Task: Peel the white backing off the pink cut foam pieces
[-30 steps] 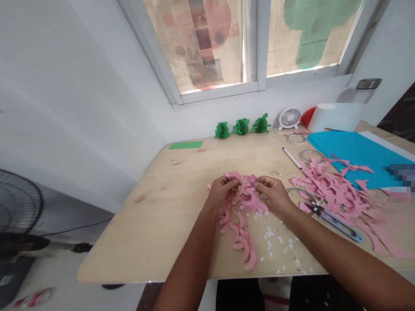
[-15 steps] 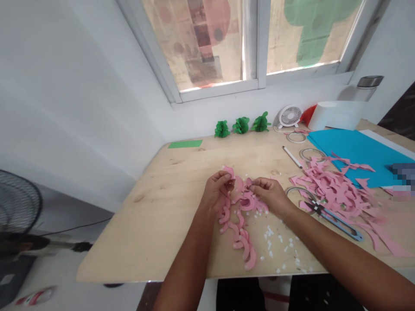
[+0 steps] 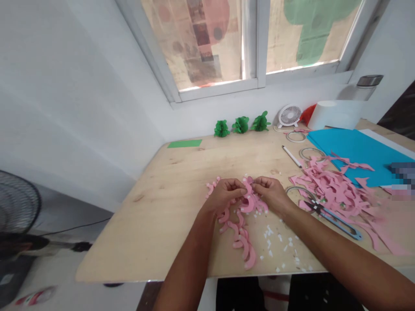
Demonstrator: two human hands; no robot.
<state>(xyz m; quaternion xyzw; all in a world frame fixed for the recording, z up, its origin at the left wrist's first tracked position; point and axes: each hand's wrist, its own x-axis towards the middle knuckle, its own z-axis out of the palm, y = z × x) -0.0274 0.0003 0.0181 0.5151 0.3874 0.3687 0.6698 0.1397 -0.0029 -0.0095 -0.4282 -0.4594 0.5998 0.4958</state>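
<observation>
A string of pink curved paper pieces [image 3: 241, 235] lies on the wooden table [image 3: 168, 207], running from my hands toward the near edge. My left hand [image 3: 223, 195] and my right hand [image 3: 270, 194] meet over its far end, both pinching the same pink paper piece [image 3: 249, 186] between fingertips. Small white paper bits [image 3: 279, 248] are scattered just right of the string.
A heap of pink paper offcuts [image 3: 333, 190] with scissors [image 3: 333, 218] lies to the right, beside blue paper sheets [image 3: 359, 151]. A white pen [image 3: 292, 156], tape rings [image 3: 296, 137], a small white fan [image 3: 289, 115], three green paper balls [image 3: 240, 125] and a green sheet [image 3: 184, 143] sit farther back.
My left hand had lifted away with a pink piece, then came back down and right. Both hands now pinch together at the string's far end.
</observation>
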